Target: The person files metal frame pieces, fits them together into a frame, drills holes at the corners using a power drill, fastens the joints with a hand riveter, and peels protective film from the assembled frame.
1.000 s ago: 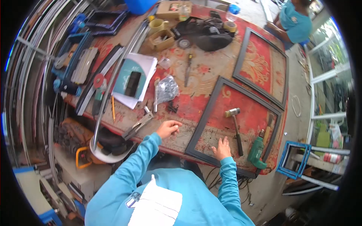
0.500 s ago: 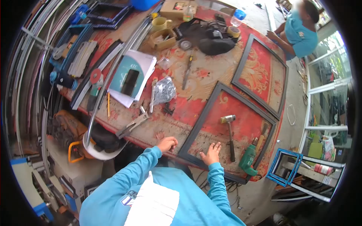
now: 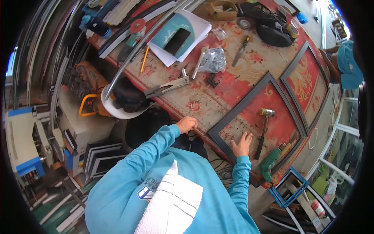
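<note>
My left hand [image 3: 187,124] is at the front edge of the table, its fingers curled in; whether anything is inside them is hidden. My right hand [image 3: 241,144] rests with spread fingers inside the near corner of a dark grey frame [image 3: 245,104] and holds nothing. Just right of it lie a hammer [image 3: 263,132] and a green power drill [image 3: 269,164]. A second dark frame [image 3: 298,97] lies beyond the first. Left of the frames are a clamp-like metal tool [image 3: 167,86], a plastic bag of small parts [image 3: 212,60] and a screwdriver [image 3: 241,50].
The red patterned table [image 3: 202,103] also bears a phone [image 3: 177,41] on papers, an angle grinder [image 3: 134,39], a pencil [image 3: 144,59] and a black bag [image 3: 272,29]. A person [image 3: 348,66] is at the far right. A blue crate [image 3: 289,187] stands below.
The view has turned, so the table's things appear shifted and rotated. The other person shows farther right. My right hand stays spread inside the near frame, and my left hand stays curled near the edge.
</note>
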The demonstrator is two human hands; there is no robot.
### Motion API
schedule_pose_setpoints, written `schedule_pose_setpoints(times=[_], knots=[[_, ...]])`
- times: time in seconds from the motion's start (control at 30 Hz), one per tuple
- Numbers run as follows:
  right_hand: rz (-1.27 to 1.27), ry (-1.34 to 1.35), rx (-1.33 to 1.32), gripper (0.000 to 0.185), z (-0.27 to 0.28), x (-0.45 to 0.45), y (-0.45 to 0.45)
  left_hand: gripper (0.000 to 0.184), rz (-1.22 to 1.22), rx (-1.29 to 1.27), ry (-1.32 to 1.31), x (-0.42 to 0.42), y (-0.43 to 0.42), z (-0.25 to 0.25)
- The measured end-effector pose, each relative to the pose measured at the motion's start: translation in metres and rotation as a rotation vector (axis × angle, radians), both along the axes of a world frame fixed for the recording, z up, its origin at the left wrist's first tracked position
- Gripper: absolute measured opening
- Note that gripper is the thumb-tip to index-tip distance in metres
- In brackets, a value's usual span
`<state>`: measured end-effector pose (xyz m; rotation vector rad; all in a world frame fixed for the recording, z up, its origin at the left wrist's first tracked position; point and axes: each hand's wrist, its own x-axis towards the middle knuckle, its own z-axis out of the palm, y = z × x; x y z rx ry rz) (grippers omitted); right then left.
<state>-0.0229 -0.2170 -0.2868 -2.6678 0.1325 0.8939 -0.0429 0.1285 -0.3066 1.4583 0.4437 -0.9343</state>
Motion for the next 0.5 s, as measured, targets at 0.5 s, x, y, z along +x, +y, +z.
schedule_pose_setpoints(times=[0.5], knots=[[-0.053,-0.176,0.349,0.054,0.044,-0.023,-0.009,0.060,-0.433,1.339,-0.514,0.097,0.131,0.025]])
